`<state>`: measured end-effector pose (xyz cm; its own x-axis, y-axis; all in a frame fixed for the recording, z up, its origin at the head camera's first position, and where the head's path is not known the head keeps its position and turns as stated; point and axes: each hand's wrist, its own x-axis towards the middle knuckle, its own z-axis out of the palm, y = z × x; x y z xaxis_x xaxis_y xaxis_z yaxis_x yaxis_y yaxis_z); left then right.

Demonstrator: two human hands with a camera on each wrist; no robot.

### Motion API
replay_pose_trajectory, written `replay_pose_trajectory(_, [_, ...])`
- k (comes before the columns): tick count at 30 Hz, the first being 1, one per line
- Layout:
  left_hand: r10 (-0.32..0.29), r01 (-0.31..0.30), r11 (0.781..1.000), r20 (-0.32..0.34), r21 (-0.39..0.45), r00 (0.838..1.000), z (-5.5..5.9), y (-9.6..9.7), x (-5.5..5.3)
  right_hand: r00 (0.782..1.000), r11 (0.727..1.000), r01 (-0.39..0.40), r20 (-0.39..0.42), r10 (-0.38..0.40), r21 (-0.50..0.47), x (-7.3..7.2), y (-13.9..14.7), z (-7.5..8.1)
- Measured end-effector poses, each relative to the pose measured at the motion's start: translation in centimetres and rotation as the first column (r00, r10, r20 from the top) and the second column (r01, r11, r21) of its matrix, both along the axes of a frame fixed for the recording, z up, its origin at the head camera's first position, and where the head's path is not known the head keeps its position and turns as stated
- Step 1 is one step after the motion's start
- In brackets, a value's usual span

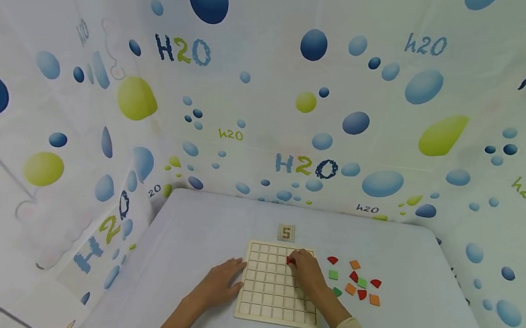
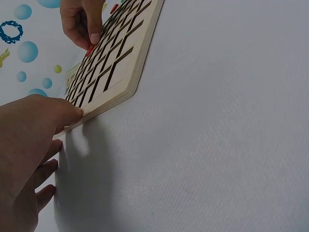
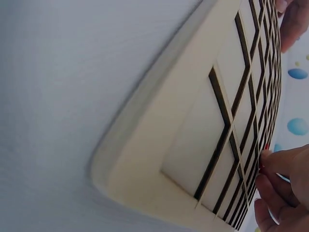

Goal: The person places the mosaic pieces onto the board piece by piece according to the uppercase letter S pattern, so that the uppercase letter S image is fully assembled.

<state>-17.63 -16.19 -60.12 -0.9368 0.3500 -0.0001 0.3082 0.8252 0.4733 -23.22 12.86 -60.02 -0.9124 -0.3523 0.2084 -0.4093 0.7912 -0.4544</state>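
A pale wooden board (image 1: pixel 260 310) with a grid of square recesses lies flat on the table. My right hand (image 1: pixel 307 274) is over its upper right part and pinches a small red piece (image 1: pixel 288 261) between thumb and fingertips, at a cell near the top. The red of that piece (image 2: pixel 90 50) also shows below the fingertips in the left wrist view. At the board's left edge, my left hand (image 1: pixel 221 284) rests with its fingers extended, thumb and fingertips touching the rim. In the right wrist view, the right fingers (image 3: pixel 275 162) partly cover the red piece.
Right of the board lie several loose pieces: red quarter-round ones (image 1: pixel 332 260), orange squares (image 1: pixel 375 300), green squares (image 1: pixel 333 275) and a dark green piece (image 1: pixel 337 292). A small pattern card (image 1: pixel 286 233) sits beyond the board's top edge. A patterned curtain (image 1: pixel 267 107) surrounds the white table (image 1: pixel 207 221).
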Motion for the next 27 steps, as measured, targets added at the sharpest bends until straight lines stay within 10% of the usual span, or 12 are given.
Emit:
replay_pose_trajectory(11, [0.003, -0.004, 1.0, 0.029, 0.005, 1.0, -0.2, -0.1, -0.2, 0.997, 0.993, -0.004, 0.076, 0.013, -0.122, -0.2, 2.0, -0.1])
replay_pose_trajectory(19, [-0.003, 0.003, 1.0, -0.005, 0.006, 1.0, -0.1, 0.0, -0.2, 0.983, 0.954, 0.177, 0.001, -0.182, -0.241, -0.9, 8.0, 1.4])
replay_pose_trajectory(27, [-0.004, 0.004, 1.0, -0.015, 0.014, 1.0, -0.4, 0.0, -0.2, 0.915, 0.884, 0.389, 0.217, -0.34, -0.259, -1.0, 13.9, 2.3])
